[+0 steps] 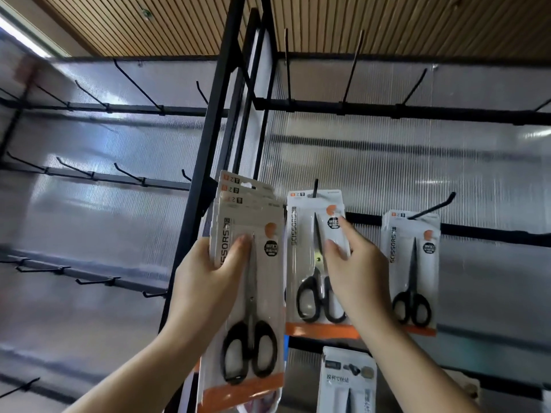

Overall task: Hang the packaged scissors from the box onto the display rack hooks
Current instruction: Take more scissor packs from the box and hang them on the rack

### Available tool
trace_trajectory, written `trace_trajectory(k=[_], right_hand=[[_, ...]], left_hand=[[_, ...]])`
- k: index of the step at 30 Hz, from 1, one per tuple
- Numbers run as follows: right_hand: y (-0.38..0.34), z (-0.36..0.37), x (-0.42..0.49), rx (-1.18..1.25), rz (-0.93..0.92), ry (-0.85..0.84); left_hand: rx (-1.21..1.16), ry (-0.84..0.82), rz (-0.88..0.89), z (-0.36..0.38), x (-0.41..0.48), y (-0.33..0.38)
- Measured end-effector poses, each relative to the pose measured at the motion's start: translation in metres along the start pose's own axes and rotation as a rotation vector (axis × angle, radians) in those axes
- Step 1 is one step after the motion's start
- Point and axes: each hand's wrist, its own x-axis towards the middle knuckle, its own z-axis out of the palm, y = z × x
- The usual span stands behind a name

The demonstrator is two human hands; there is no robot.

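My left hand (208,272) grips a fanned stack of several packaged scissors (250,293), thumb across the front pack. To its right a scissors pack (310,263) hangs on a black hook (315,186) of the display rack. The fingertips of my right hand (351,263) touch the front of that hanging pack, fingers fairly straight. Another scissors pack (413,272) hangs on the hook (435,207) further right. The box is out of view.
The black rack post (214,129) splits two panels. Bare hooks line the upper right bar (417,110) and the left panel bars (95,175). A different packaged item (347,380) hangs below the middle pack. A slatted ceiling is overhead.
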Motion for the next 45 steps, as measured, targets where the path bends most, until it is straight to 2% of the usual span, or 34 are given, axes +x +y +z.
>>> trace_trajectory(k=[10,16,19,22,25,31,34,45], right_hand=[[0.024,0.038,0.005,-0.158,0.023,-0.041],[0.031,0.027,-0.003,-0.255,0.003,-0.056],[0.027,0.013,-0.019,-0.126,-0.037,-0.014],[0.017,0.004,-0.049,0.169,0.047,-0.264],[0.026,0.002,-0.079,0.181,0.111,-0.437],[0.042,-0.005,-0.113,0.174,0.188,-0.377],[0.048,-0.004,-0.118,0.196,0.210,-0.277],[0.053,-0.005,-0.120,0.281,0.340,-0.148]], left_hand=[[-0.026,-0.063,-0.098,0.011,-0.001,-0.008],[-0.083,-0.124,-0.191,0.022,-0.011,-0.011],[-0.129,-0.144,-0.266,0.028,-0.020,-0.017],[-0.137,-0.151,-0.326,0.037,-0.034,-0.026],[-0.178,-0.144,-0.417,0.046,-0.052,-0.037],[-0.192,-0.167,-0.513,0.056,-0.082,-0.054],[-0.230,-0.194,-0.558,0.059,-0.084,-0.051],[-0.284,-0.222,-0.592,0.059,-0.086,-0.057]])
